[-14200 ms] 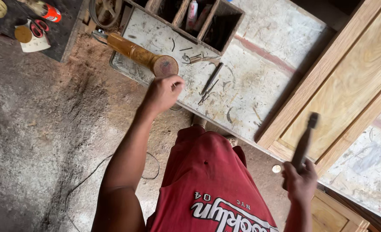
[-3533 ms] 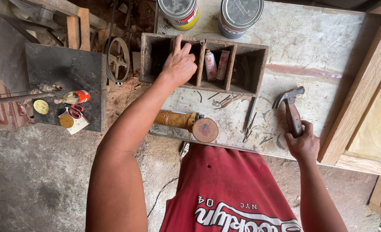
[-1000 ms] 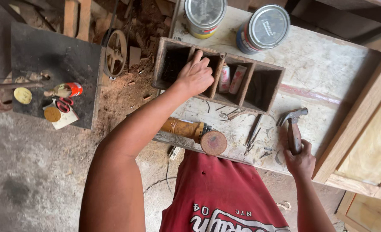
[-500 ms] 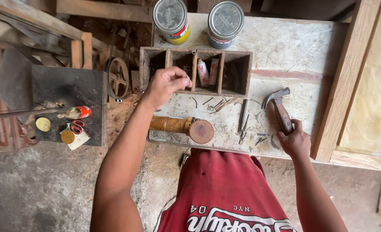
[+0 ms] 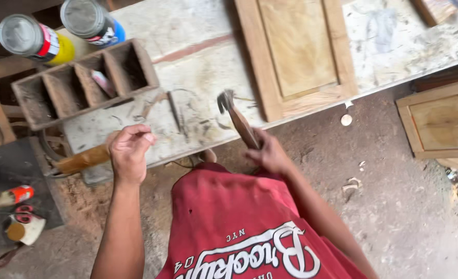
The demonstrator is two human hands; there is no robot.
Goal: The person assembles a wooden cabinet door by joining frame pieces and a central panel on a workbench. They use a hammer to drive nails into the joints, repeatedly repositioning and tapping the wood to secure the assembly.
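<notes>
Right hand (image 5: 271, 155) grips hammer (image 5: 237, 120) by its handle, head raised over the bench (image 5: 198, 77). Left hand (image 5: 130, 154) pinches fingertips together, likely on something small; too tiny to tell. Divided wooden box (image 5: 79, 88) near.

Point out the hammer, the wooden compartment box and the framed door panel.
hammer (image 5: 238, 120): head view, on its handle.
wooden compartment box (image 5: 81, 111): head view, front wall.
framed door panel (image 5: 297, 46): head view, centre panel.

Your left hand (image 5: 130, 153) pinches something too small to identify and hides part of the wooden-handled tool (image 5: 81, 160) at centre left. The hammer (image 5: 237, 120) is motion-blurred, its handle end hidden in your right hand (image 5: 270, 155). The right edge crops the small wooden panel (image 5: 442, 120).
</notes>
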